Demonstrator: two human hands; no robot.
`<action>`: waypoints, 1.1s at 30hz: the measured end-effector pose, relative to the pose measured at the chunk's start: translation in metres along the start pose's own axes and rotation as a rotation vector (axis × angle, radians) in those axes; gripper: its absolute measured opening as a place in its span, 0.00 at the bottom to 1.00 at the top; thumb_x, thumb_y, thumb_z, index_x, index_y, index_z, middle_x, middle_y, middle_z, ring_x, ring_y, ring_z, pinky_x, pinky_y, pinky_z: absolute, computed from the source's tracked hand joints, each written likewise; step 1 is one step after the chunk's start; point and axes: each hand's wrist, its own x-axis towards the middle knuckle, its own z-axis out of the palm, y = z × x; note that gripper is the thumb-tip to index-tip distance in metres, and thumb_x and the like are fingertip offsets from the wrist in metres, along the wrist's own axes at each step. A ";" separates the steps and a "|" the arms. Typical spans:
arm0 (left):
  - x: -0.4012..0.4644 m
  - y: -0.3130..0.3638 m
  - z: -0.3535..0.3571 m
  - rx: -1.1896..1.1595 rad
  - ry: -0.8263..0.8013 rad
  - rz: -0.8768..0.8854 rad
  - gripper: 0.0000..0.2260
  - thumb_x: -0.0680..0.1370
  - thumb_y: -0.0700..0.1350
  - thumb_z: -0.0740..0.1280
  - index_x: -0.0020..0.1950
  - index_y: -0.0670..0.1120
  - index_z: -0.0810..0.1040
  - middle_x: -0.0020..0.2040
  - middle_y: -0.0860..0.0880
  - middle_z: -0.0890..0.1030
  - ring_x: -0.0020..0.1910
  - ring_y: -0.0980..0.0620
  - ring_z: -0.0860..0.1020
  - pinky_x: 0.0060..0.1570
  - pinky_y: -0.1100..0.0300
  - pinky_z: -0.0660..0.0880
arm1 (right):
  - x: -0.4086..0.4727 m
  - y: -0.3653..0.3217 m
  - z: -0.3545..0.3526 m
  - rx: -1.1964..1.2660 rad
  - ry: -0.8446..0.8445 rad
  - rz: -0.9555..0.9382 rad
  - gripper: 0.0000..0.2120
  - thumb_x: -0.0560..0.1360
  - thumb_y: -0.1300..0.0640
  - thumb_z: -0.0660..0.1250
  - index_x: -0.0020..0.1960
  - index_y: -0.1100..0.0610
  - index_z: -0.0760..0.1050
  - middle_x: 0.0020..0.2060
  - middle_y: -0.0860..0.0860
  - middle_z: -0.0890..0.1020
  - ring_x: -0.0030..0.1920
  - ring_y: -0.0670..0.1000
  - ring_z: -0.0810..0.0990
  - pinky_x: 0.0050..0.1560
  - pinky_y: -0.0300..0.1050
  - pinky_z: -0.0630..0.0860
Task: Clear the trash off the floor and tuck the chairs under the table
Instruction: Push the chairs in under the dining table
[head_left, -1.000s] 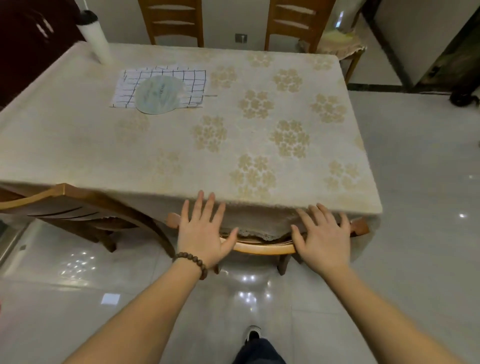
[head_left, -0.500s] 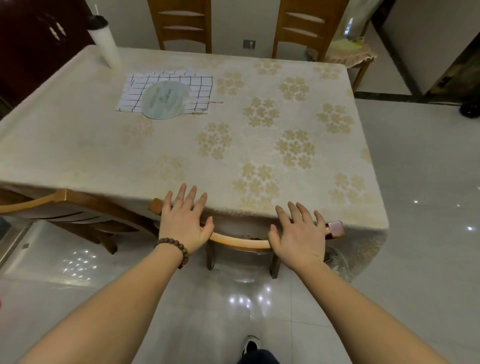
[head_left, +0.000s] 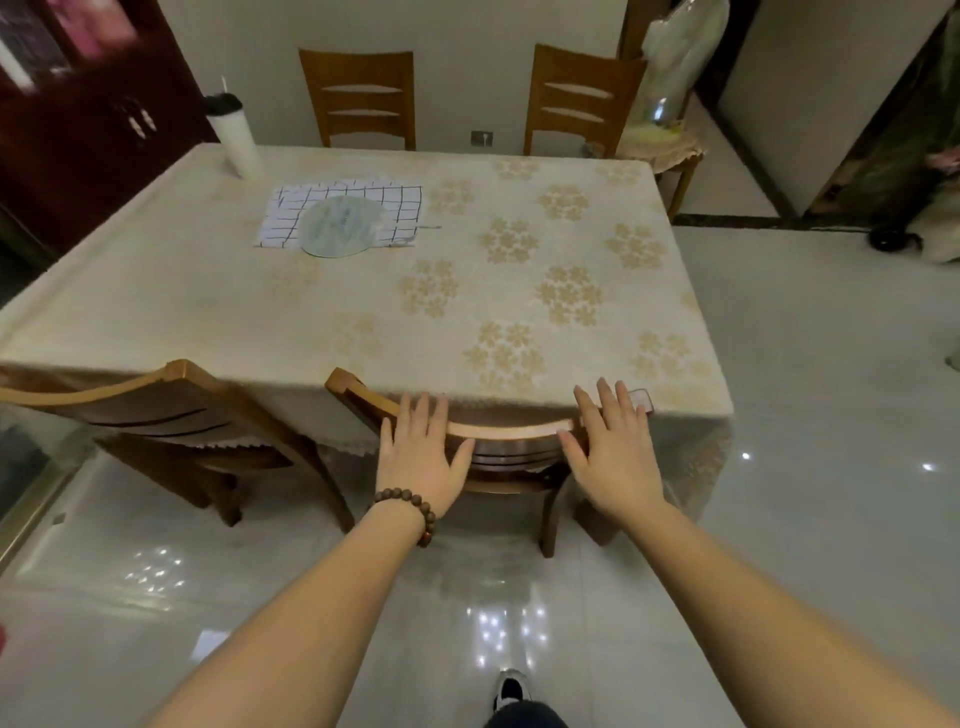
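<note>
under both flat hands (head_left: 519, 457), chair's top rail (head_left: 511, 431)

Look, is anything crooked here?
Yes. The left chair by the table sits turned at an angle, not tucked in. The chair under both hands looks straight.

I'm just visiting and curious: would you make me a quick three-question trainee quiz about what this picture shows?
1. True or false: both hands lie flat on the top rail of the near chair.
2. Which wrist wears the bead bracelet: A left, B right?
3. How many chairs stand at the table's far side?

Key:
1. True: the left hand and right hand press it with straight fingers.
2. A.
3. Two: far left chair and far right chair.
</note>
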 end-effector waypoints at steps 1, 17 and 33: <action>-0.014 0.007 0.004 -0.016 0.012 0.007 0.31 0.79 0.62 0.48 0.78 0.50 0.48 0.78 0.48 0.49 0.76 0.47 0.44 0.74 0.46 0.45 | -0.017 0.002 0.000 0.016 0.033 0.012 0.28 0.79 0.42 0.52 0.76 0.52 0.55 0.76 0.56 0.54 0.76 0.55 0.45 0.74 0.54 0.41; -0.156 0.131 0.072 -0.120 -0.163 0.261 0.31 0.78 0.62 0.51 0.77 0.51 0.47 0.78 0.50 0.49 0.76 0.49 0.42 0.74 0.48 0.42 | -0.238 0.086 0.002 0.048 -0.034 0.477 0.28 0.79 0.45 0.56 0.75 0.51 0.54 0.76 0.56 0.51 0.76 0.56 0.47 0.75 0.57 0.46; -0.056 0.421 0.124 -0.059 -0.137 0.433 0.31 0.78 0.61 0.52 0.77 0.50 0.50 0.78 0.47 0.52 0.76 0.47 0.45 0.74 0.47 0.45 | -0.210 0.368 -0.068 0.089 0.109 0.683 0.26 0.78 0.49 0.59 0.74 0.52 0.59 0.76 0.56 0.51 0.76 0.55 0.45 0.74 0.56 0.45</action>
